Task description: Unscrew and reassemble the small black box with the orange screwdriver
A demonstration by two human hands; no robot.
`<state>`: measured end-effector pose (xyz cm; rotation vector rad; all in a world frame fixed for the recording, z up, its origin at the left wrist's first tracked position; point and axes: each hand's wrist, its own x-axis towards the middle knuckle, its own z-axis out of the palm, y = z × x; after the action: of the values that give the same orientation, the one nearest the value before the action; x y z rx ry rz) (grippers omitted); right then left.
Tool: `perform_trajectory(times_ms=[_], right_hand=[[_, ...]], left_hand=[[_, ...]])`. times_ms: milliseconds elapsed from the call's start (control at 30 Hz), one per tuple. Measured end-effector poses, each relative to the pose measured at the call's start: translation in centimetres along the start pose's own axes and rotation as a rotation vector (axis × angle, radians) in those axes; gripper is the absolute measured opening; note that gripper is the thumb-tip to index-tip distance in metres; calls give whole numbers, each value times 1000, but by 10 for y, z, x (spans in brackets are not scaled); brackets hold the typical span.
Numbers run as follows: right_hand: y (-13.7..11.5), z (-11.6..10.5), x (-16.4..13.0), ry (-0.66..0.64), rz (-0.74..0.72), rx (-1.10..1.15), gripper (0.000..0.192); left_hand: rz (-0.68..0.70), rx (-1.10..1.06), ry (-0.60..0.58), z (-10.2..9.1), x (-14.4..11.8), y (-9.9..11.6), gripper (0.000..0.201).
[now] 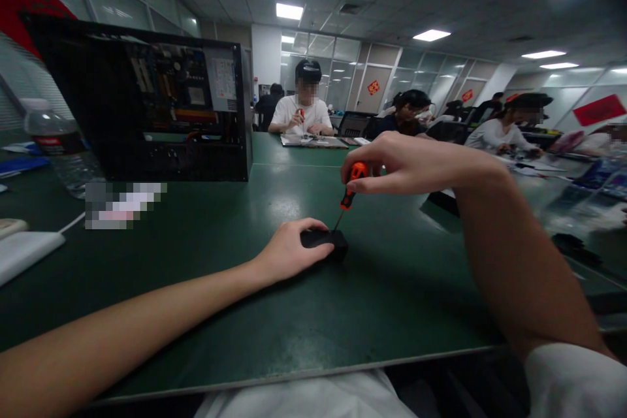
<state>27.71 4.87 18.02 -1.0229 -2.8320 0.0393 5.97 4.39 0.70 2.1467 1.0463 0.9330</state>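
On the green table, my left hand point(294, 249) grips a small black box-shaped object point(339, 247), thumb on the near side and fingers on the far side. What kind of object it is I cannot make out. Above it, my right hand point(392, 163) is closed around the orange and black handle of a screwdriver point(358, 173). The screwdriver slants down to the left, and its tip meets the top of the black object. Whether the tip sits in a screw is too small to tell.
An open black computer case point(196, 163) stands at the left, beside a plastic bottle point(61, 144). A white device point(29, 251) lies at the left edge. The green tabletop point(274, 333) ends close to my lap. Across the table sits a person in a white shirt point(313, 111); others sit at the right.
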Motion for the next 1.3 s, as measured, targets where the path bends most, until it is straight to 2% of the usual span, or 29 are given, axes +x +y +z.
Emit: perform_trajectory(times_ms=[267,600,1067,1300], right_hand=[[11,3,7,11,-18,16,38],[29,7,8,-12,30,140,35],[30,8,12,-44,42,169,36],[29,7,8,-70,-25,148,34]], left_hand=[[3,-14,-12,1,1,0,35],[9,-6,-35,0,1,1,36],[14,-1,-36,0,1,1,37],[17,24,-14,1,1,-3,36]])
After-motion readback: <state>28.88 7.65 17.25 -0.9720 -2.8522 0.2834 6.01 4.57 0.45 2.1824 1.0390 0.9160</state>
